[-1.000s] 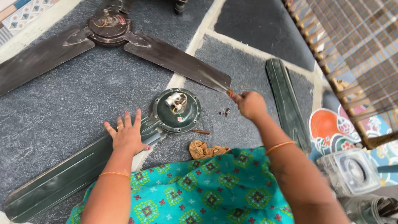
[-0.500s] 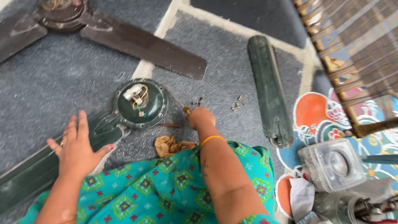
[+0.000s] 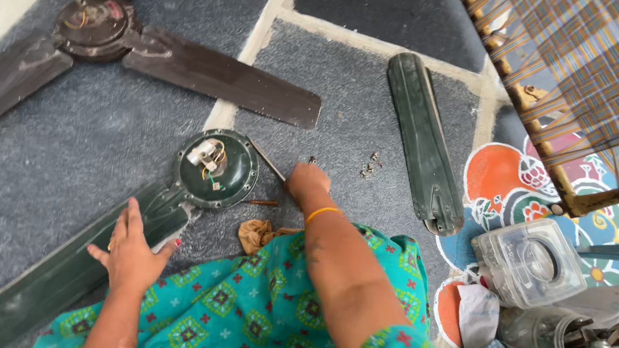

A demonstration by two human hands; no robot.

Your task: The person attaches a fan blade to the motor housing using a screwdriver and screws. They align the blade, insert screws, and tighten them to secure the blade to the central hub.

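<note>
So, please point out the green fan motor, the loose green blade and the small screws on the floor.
green fan motor (image 3: pixel 216 168), head view, round housing.
loose green blade (image 3: pixel 419 128), head view, middle of blade.
small screws (image 3: pixel 370 163), head view, the cluster.

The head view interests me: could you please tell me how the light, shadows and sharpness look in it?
Head view: soft, even daylight, no hard shadows on the grey floor; the green fan motor and loose green blade read sharp; the right hand and left hand are slightly soft; the clear plastic jar shows mild glare; edges bend a little, as from a wide lens.
</note>
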